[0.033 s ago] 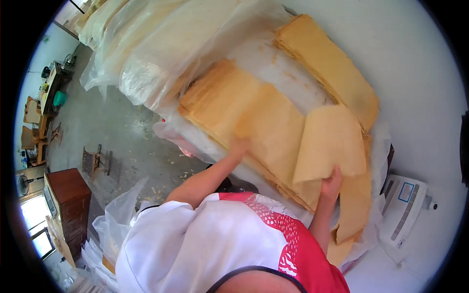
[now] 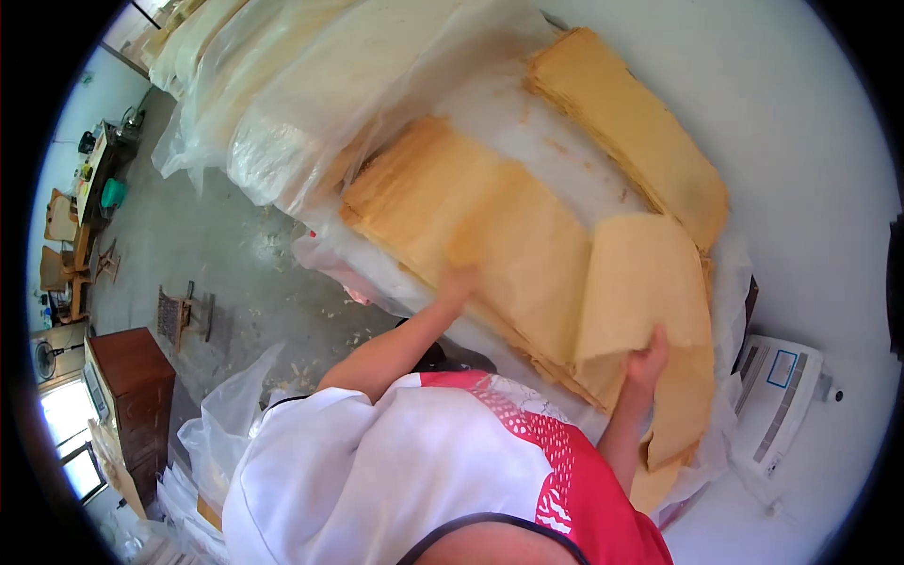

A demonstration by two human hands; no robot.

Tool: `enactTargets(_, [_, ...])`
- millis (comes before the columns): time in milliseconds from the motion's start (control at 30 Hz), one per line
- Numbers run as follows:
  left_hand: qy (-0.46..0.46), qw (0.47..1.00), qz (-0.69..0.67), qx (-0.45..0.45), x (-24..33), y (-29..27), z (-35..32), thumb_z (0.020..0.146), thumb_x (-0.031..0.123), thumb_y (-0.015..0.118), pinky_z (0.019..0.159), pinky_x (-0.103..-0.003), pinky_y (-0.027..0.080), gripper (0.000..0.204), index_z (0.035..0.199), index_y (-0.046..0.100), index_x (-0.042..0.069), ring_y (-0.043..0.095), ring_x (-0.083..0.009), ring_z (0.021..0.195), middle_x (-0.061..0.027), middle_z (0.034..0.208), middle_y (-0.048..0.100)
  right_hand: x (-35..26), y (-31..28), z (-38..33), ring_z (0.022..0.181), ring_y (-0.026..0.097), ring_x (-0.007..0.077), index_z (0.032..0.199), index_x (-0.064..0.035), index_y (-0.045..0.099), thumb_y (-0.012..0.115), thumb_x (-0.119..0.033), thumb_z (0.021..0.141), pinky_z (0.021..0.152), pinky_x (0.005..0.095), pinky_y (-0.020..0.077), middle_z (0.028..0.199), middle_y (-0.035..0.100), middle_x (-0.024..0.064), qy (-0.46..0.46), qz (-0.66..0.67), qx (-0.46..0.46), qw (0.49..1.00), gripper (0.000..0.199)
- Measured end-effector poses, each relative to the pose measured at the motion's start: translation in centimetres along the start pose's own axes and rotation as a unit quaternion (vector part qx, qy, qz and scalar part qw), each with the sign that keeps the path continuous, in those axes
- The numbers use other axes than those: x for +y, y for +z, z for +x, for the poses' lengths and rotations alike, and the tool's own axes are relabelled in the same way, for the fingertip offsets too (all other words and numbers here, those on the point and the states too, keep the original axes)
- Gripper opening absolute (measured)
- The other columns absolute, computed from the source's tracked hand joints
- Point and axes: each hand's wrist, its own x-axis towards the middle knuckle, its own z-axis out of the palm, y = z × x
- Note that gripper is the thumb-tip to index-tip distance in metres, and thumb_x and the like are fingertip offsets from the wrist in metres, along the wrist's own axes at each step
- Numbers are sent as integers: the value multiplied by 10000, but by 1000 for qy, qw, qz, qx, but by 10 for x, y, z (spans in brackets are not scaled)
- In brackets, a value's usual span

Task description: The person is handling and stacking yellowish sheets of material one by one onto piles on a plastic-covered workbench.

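A stack of thin tan veneer sheets (image 2: 414, 202) lies across white plastic in front of me. My right hand (image 2: 648, 360) is closed on the near edge of the top veneer sheet (image 2: 636, 278), whose right part is lifted and curls back over the stack. At the near edge of the stack, my left hand (image 2: 460, 282) rests on or close to the sheets. Its fingers are smeared, so their grip does not show. Under and right of the lifted part lie more tan sheets (image 2: 683, 405), with ragged edges.
A second, narrower stack (image 2: 631, 122) stands along the wall. Bundles in clear plastic (image 2: 311, 113) are heaped at the far left. A white appliance (image 2: 777, 400) is by the right wall. On the left are a brown cabinet (image 2: 137, 395) and a small stool (image 2: 174, 315).
My right hand has moved slightly right and down with the sheet's edge, and the curled part sits lower. My left hand stays at about the same place.
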Motion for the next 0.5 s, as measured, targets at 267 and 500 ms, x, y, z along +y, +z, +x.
enactTargets(267, [357,847,340,198,100,-5,-29,635,50,640,975,-382,296,641,1222,387,-3,374,-342,1156,-222,1195,437,-86,-60,-34,1042,517,232,1207,21,413,483,-132,874,882,376,443,1171,510,107,103,341,170,919,374])
enactTargets(500, [518,575,519,-363,4,138,-45,737,185,537,1037,-452,191,520,1223,436,31,248,-342,1254,-204,1327,307,-134,-30,-43,1008,523,197,1162,41,450,506,-135,868,850,318,443,1144,522,104,-53,199,160,965,347])
